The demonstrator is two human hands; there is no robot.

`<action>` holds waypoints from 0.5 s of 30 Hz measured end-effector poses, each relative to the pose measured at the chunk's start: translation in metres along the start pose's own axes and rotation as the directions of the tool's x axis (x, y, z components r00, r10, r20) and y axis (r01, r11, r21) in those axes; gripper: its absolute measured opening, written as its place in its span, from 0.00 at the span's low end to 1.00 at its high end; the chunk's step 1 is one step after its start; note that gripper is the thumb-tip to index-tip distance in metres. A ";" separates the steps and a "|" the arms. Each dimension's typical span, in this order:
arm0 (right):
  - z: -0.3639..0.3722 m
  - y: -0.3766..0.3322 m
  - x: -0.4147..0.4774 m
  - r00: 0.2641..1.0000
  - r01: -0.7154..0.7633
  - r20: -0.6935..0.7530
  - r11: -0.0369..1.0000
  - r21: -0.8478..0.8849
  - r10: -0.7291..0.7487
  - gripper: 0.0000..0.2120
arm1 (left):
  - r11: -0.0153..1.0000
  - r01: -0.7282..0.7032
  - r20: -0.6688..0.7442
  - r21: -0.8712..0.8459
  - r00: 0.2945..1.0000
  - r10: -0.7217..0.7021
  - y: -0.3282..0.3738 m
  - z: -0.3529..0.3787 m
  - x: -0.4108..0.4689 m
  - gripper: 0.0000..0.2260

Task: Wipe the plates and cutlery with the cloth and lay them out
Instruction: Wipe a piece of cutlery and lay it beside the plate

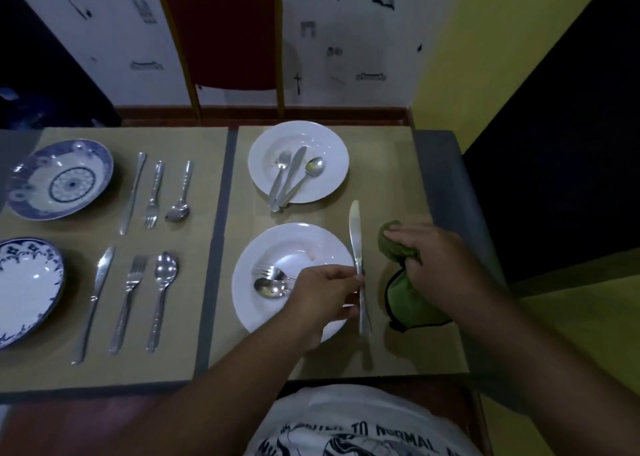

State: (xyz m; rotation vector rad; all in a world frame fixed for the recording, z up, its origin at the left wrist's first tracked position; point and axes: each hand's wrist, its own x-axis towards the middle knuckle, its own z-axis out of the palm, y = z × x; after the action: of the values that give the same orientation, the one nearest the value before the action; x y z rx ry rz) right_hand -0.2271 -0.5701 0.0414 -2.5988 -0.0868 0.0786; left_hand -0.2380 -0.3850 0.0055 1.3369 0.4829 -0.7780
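Observation:
My left hand pinches a table knife by its middle, blade pointing away, just right of the near white plate. That plate holds a fork and a spoon. My right hand grips a green cloth that rests on the mat to the right of the knife. The far white plate carries a fork, a knife and a spoon, with small stains on it.
On the left mat lie two blue-patterned plates, each with a knife, fork and spoon laid in a row beside it. A red chair stands behind the table. The table's right edge is close to the cloth.

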 end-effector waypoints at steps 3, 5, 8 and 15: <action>0.002 0.029 -0.016 0.999 -0.035 0.041 0.999 -0.019 0.036 0.25 | 0.998 0.011 -0.025 0.058 1.000 -0.010 -0.016 0.034 0.016 0.06; 0.007 0.047 -0.023 0.997 -0.050 0.056 0.999 -0.019 0.051 0.26 | 0.995 0.010 -0.052 0.103 0.999 -0.004 -0.029 0.049 0.025 0.07; 0.013 0.069 -0.030 0.995 -0.059 0.086 0.998 -0.013 0.060 0.26 | 0.996 0.018 -0.089 0.092 0.996 -0.010 -0.045 0.065 0.034 0.11; 0.020 0.085 -0.037 0.987 -0.083 0.136 0.997 0.000 0.082 0.26 | 0.947 0.068 -0.276 0.314 0.961 0.023 -0.081 0.073 0.060 0.05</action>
State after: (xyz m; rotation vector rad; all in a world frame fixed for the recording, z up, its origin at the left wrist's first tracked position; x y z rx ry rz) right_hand -0.2619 -0.6355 -0.0181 -2.5889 -0.0273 0.2851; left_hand -0.2662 -0.4727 -0.0780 1.7611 0.6112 -0.7110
